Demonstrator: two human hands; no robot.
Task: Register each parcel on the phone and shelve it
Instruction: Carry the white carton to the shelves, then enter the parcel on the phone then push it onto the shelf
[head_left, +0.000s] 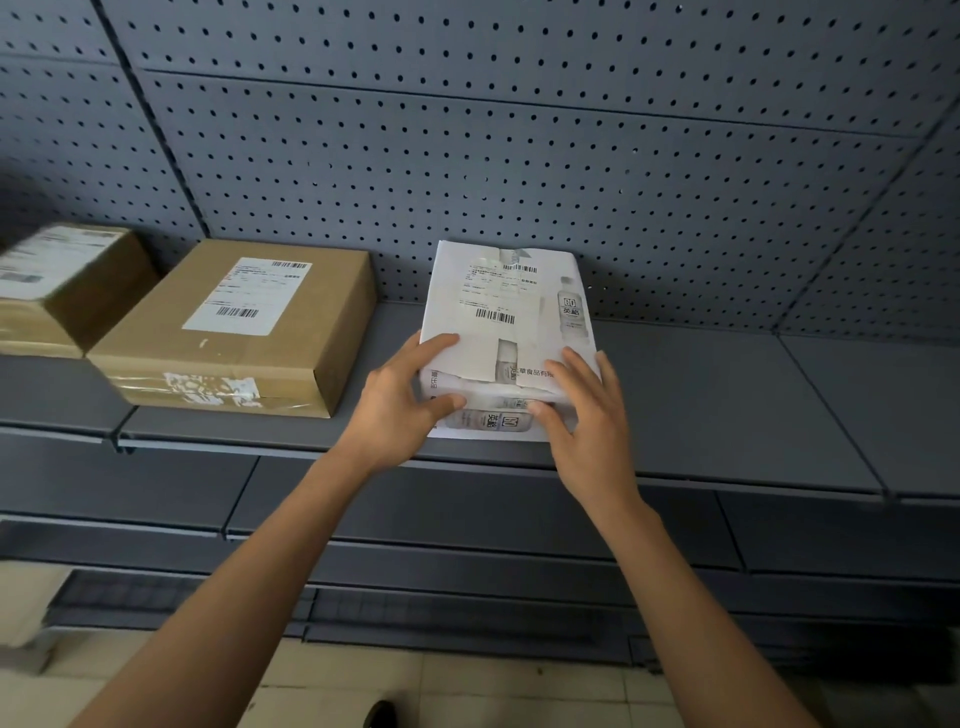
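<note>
A grey shelf (727, 405) backed by pegboard (519, 156) is shown, with two brown boxes (234, 332) lined up at its left. To their right, well apart from them, a white parcel (506, 317) is seen lying flat on the shelf, its near edge at the shelf's lip and its shipping label (498, 293) facing up. The parcel is held at its near end by both hands: the left hand (400, 405) is curled round the near left corner, thumb on the front face and fingers (441, 343) over the top, while the right hand (587, 415) is laid on the near right corner, fingers fairly straight on the top and thumb against the front edge. The parcel is judged to be a printed carton, stiff but torn along its top flap, and probably moderately heavy if bottles are inside. A two-handed hold at opposite corners, clear of the torn flap, is judged safest. No phone is seen.
</note>
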